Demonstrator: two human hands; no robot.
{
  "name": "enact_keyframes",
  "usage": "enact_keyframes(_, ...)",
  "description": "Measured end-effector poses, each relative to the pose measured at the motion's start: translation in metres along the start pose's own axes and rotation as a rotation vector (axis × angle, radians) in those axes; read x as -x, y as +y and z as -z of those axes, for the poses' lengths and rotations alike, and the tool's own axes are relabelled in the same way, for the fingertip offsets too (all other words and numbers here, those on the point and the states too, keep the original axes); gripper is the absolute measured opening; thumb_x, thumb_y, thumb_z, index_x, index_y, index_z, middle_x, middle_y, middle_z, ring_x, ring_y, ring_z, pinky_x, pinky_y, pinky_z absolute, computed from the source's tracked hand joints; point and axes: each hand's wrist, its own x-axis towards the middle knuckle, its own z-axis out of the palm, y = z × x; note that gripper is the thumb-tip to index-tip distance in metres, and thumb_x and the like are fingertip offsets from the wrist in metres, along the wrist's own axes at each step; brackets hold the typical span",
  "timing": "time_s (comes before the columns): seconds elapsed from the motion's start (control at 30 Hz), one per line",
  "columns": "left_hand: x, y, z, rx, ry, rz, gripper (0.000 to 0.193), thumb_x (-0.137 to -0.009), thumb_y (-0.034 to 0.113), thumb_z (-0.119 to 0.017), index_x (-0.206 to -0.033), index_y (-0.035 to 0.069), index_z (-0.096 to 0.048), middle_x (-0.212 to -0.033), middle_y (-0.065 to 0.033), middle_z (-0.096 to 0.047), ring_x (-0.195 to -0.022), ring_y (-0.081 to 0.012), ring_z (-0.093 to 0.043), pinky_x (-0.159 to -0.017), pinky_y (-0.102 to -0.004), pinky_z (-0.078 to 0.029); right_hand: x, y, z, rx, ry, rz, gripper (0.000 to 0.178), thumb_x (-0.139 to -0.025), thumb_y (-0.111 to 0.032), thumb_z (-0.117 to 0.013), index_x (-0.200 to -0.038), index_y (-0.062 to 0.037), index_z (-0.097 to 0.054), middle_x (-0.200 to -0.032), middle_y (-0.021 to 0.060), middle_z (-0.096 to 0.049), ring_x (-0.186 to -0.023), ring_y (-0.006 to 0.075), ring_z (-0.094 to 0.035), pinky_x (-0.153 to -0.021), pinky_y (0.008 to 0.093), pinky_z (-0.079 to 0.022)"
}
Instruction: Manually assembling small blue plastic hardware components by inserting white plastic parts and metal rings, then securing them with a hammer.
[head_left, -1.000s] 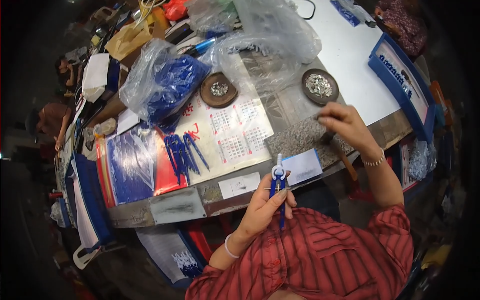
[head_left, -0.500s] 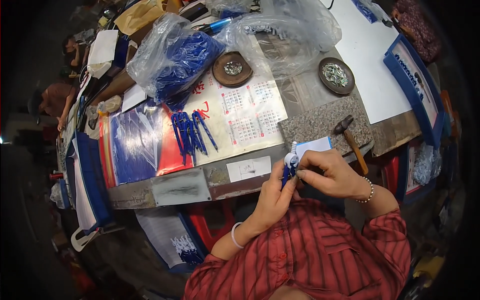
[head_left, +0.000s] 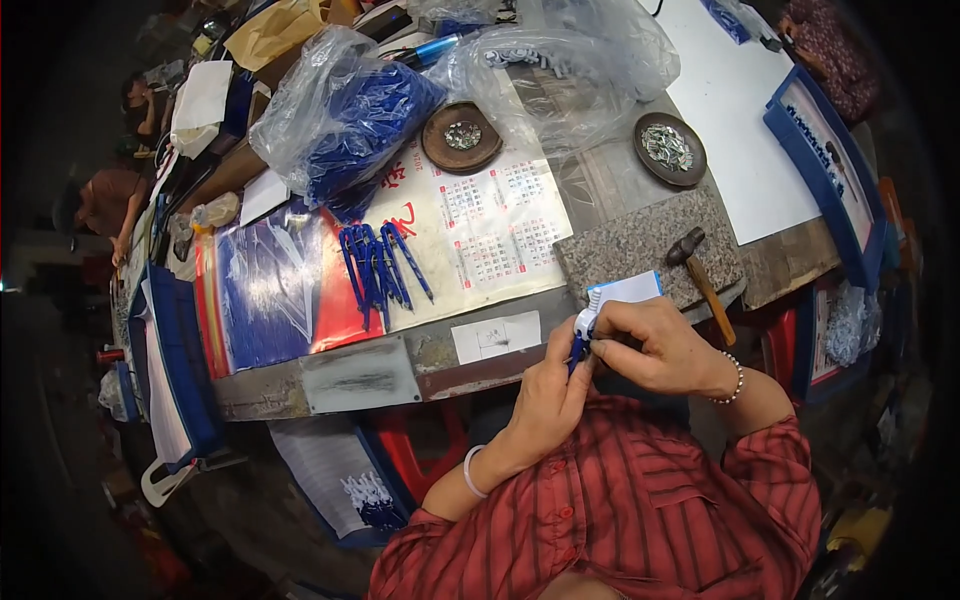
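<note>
In front of my chest, near the table's front edge, my left hand is closed around a small blue-and-white plastic piece. Its ribbed white stem points up, and my fingers cover most of its blue lower part. My right hand meets it from the right, thumb and forefinger pinched together at its side. What lies between those two fingertips is hidden. Just behind my hands is a white, blue-edged card, partly covered by the right one. Several slim blue plastic parts lie in a bunch farther left.
A hammer rests on a speckled stone slab. Two round dishes, one brown and one dark, hold small metal bits. Clear bags, one with blue parts, cover the back. Blue trays stand at the sides; other people sit beyond.
The blue-and-white piece has turned between my hands, so its white top looks narrower and its ribbed stem leans a little to the right. Both hands stay close together in nearly the same place.
</note>
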Motion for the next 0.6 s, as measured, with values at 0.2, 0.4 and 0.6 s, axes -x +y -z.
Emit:
enact_keyframes(0.2, -0.001, -0.008, -0.003, -0.163, 0.026, -0.111, 0.046, -0.089, 0.004, -0.049, -0.132, 0.000, -0.032, -0.080, -0.0215, -0.061, -0.065, -0.0355, -0.062, -0.056, -0.0411, -0.048, 0.000, -0.001, 0.001, 0.028, 0.001, -0.015, 0.010, -0.078, -0.005, -0.059, -0.074, 0.0001, -0.051, -0.062, 0.0117, -0.052, -0.053, 0.0241, -0.052, -0.050, 0.0323, -0.039)
enact_keyframes(0.4, -0.001, -0.010, -0.006, -0.369, 0.064, -0.122, 0.049, -0.086, 0.001, -0.050, -0.132, 0.001, -0.032, -0.084, -0.0271, -0.060, -0.072, -0.0454, -0.059, -0.057, -0.0472, -0.046, 0.004, -0.005, -0.009, 0.303, 0.067, 0.059, 0.010, -0.078, -0.007, -0.058, -0.077, -0.0009, -0.051, -0.066, 0.0150, -0.055, -0.060, 0.0336, -0.056, -0.053, 0.0400, -0.042)
enact_keyframes(0.6, 0.003, -0.015, -0.007, -0.238, 0.017, -0.098, 0.047, -0.090, 0.005, -0.049, -0.134, 0.001, -0.031, -0.080, -0.0208, -0.060, -0.066, -0.0341, -0.062, -0.057, -0.0392, -0.048, 0.008, -0.006, -0.003, 0.302, 0.062, 0.049, 0.016, -0.078, -0.010, -0.062, -0.086, -0.0014, -0.051, -0.069, 0.0133, -0.054, -0.061, 0.0290, -0.056, -0.054, 0.0366, -0.044)
